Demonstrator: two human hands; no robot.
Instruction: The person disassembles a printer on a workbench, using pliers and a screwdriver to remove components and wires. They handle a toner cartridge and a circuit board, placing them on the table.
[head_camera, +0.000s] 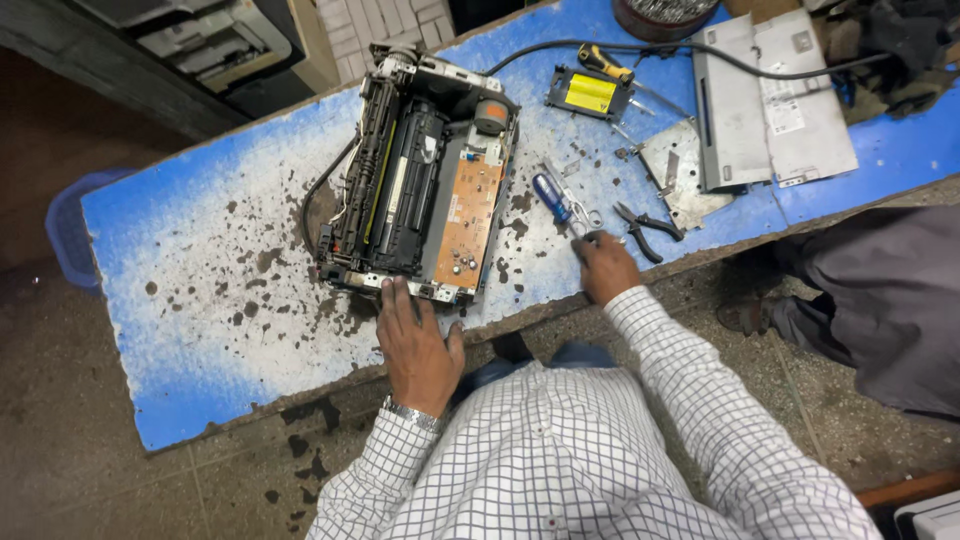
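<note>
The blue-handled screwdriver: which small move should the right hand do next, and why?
Probably close the fingers on the blue-handled screwdriver and lift it. The right hand rests by its tip, beside the pliers, while the left hand steadies the opened printer.

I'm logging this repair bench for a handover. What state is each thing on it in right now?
Printer: covers off, insides and orange circuit board exposed.
Grey cover panels: removed, lying flat.
Metal plate: detached, lying flat.
Pliers: jaws shut, lying loose.
Blue-handled screwdriver: lying on the bench.
Left hand: flat, fingers touching the printer's near edge.
Right hand: on the bench edge, fingertips at the screwdriver's tip; grip unclear.
</note>
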